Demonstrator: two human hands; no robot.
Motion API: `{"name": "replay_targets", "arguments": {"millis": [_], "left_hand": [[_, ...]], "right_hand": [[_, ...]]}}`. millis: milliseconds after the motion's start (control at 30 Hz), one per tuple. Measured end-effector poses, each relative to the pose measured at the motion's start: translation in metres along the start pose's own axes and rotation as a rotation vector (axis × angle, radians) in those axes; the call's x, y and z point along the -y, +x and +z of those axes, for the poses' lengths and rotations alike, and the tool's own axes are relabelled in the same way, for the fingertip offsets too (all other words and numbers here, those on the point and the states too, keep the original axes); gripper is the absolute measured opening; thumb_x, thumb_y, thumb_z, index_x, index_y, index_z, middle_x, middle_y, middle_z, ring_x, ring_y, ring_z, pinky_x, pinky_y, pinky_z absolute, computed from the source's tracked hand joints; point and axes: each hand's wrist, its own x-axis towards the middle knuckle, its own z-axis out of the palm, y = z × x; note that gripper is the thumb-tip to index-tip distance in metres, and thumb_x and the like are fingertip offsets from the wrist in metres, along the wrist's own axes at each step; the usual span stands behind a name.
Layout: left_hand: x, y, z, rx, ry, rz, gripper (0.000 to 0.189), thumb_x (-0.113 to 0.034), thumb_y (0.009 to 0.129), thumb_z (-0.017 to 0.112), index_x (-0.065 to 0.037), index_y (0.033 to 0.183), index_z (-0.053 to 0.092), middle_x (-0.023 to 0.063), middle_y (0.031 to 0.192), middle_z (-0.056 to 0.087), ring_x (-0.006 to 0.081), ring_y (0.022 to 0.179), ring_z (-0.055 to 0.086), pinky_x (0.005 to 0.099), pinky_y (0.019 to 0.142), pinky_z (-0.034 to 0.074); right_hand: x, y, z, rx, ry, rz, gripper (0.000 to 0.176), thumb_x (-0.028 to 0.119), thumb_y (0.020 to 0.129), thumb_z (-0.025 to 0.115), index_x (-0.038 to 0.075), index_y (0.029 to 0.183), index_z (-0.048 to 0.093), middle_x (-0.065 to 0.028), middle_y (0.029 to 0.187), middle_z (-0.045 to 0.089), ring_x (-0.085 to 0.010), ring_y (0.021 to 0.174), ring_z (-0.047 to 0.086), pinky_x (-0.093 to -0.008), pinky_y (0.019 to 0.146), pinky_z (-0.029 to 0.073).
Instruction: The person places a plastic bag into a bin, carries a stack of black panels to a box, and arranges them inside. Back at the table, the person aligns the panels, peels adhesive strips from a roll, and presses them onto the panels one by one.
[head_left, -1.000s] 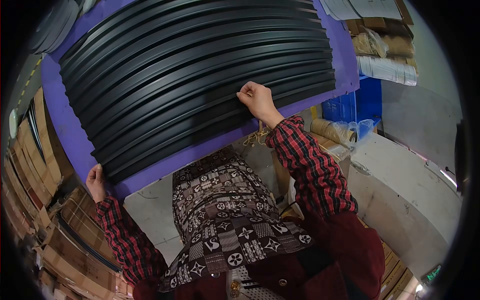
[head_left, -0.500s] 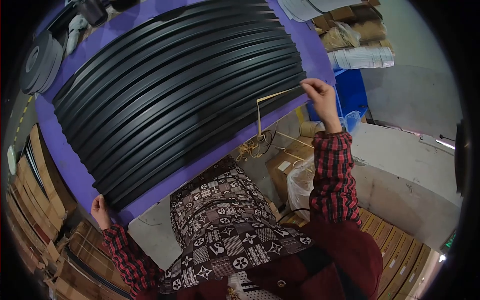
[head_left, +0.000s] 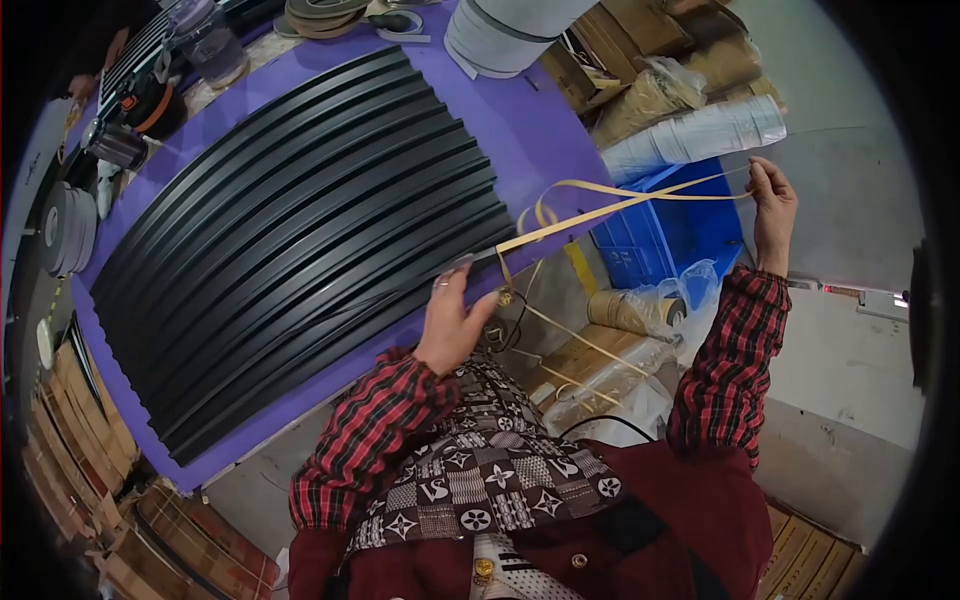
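Left hand (head_left: 452,322): palm down at the near edge of the purple table top (head_left: 520,120), fingertips bearing on the right-hand end of the black profile strips; whether the fingers close around anything cannot be told.
Right hand (head_left: 772,205): raised well clear of the table's right edge, thumb and fingers pinched shut on the far end of the thin, flat tan tape strip (head_left: 620,205).
Tan tape strip: runs taut from the strip end at the table's near-right corner, just beside the left fingertips, out to the right hand; a slack loop curls above the line close to the corner.
Loose tan lengths (head_left: 570,345): hang and trail below the table's near edge, down towards the floor.
Black profile strips (head_left: 300,210): long, ribbed, matt black lengths laid side by side, covering most of the table top from left end to right end.
Sleeves: red-and-black check on both forearms; a black-and-white patterned apron (head_left: 470,470) hangs below the table's near edge.
Blue plastic crate (head_left: 680,230): on the floor just beyond the table's right edge, under the stretched tape.
White rolled sheets (head_left: 700,130): lying behind the crate, off the table's right side.
Large white roll (head_left: 510,30): standing at the table's far edge.
Grey tape reels (head_left: 62,225): stacked at the table's left end.
Clear bag of cardboard tubes (head_left: 640,312): on the floor below the table's near-right corner.
Brown cardboard cartons (head_left: 60,470): lined up below the table's left end.
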Motion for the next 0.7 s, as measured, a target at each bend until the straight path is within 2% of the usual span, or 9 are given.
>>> {"name": "replay_targets", "arguments": {"millis": [200,267,333,433,467,500,600,667,700], "left_hand": [[-0.041,0.052,0.092,-0.052,-0.469,-0.173,0.057,-0.015,0.076,0.056,0.004,0.121,0.027,0.0186,0.109,0.049,0.0279,0.103,0.047,0.0314,0.086,0.036],[-0.042,0.065,0.107,-0.137,-0.467,-0.157,0.049,-0.012,0.077,0.054,0.003,0.117,0.030,0.0157,0.096,0.055,0.0262,0.091,0.054,0.0309,0.077,0.041],[-0.042,0.076,0.107,-0.190,-0.392,-0.256,0.041,-0.012,0.079,0.053,0.000,0.114,0.035,0.0077,0.086,0.057,0.0143,0.069,0.055,0.0265,0.057,0.045],[-0.036,0.087,0.118,-0.320,-0.189,-0.219,0.033,-0.010,0.078,0.052,0.000,0.107,0.040,0.0097,0.074,0.057,0.0251,0.062,0.055,0.0290,0.055,0.043],[-0.011,0.089,0.139,-0.420,0.126,0.051,0.033,-0.010,0.077,0.053,0.001,0.106,0.041,0.0119,0.074,0.056,0.0283,0.067,0.055,0.0313,0.058,0.043],[0.016,0.090,0.157,-0.480,0.450,0.323,0.034,-0.010,0.075,0.053,0.001,0.105,0.042,0.0142,0.075,0.056,0.0314,0.071,0.054,0.0335,0.061,0.043],[0.011,0.080,0.140,-0.357,0.172,0.142,0.036,-0.010,0.072,0.055,0.002,0.103,0.043,0.0174,0.079,0.055,0.0345,0.081,0.052,0.0367,0.068,0.042],[-0.011,0.053,0.097,0.150,-0.013,-0.325,0.030,-0.011,0.071,0.055,0.002,0.097,0.049,0.0181,0.081,0.055,0.0355,0.083,0.051,0.0377,0.070,0.042],[0.002,0.035,0.083,0.080,0.047,-0.223,0.024,-0.010,0.072,0.055,0.001,0.093,0.051,0.0175,0.081,0.055,0.0351,0.081,0.052,0.0374,0.069,0.043]], "right_hand": [[-0.108,0.068,-0.090,-0.066,-0.120,0.147,0.017,0.012,0.077,0.057,0.003,0.091,0.061,-0.0023,0.077,0.059,-0.0098,0.064,0.051,-0.0208,0.058,0.040],[-0.115,0.072,-0.070,0.257,-1.161,0.175,0.017,0.009,0.076,0.055,0.004,0.091,0.061,-0.0102,0.083,0.060,-0.0200,0.075,0.057,-0.0283,0.067,0.043],[-0.097,0.067,0.019,0.303,-0.727,-0.247,0.021,0.009,0.076,0.052,0.004,0.096,0.058,-0.0141,0.099,0.055,-0.0268,0.093,0.052,-0.0310,0.080,0.040],[-0.001,-0.028,0.180,0.817,-0.315,-0.696,0.035,0.011,0.068,0.060,0.004,0.102,0.052,-0.0147,0.101,0.053,-0.0307,0.095,0.049,-0.0350,0.081,0.040],[0.010,-0.053,0.210,0.892,-0.298,-0.801,0.035,0.013,0.066,0.062,0.006,0.099,0.052,-0.0140,0.097,0.054,-0.0320,0.090,0.051,-0.0374,0.074,0.043],[0.010,-0.066,0.225,1.089,-0.478,-0.638,0.036,0.012,0.067,0.061,0.005,0.100,0.051,-0.0140,0.094,0.055,-0.0325,0.087,0.052,-0.0370,0.074,0.042],[-0.021,-0.075,0.239,1.237,-0.436,-0.360,0.026,0.007,0.070,0.056,0.005,0.095,0.051,-0.0139,0.076,0.056,-0.0325,0.066,0.053,-0.0355,0.062,0.043],[-0.033,-0.076,0.237,1.109,-0.160,-0.196,0.016,0.001,0.074,0.051,0.003,0.090,0.052,-0.0077,0.068,0.054,-0.0174,0.058,0.050,-0.0256,0.054,0.040],[-0.043,-0.078,0.236,1.115,-0.168,-0.193,0.016,0.001,0.074,0.051,0.003,0.090,0.052,-0.0077,0.068,0.054,-0.0174,0.058,0.050,-0.0256,0.054,0.040]]}}
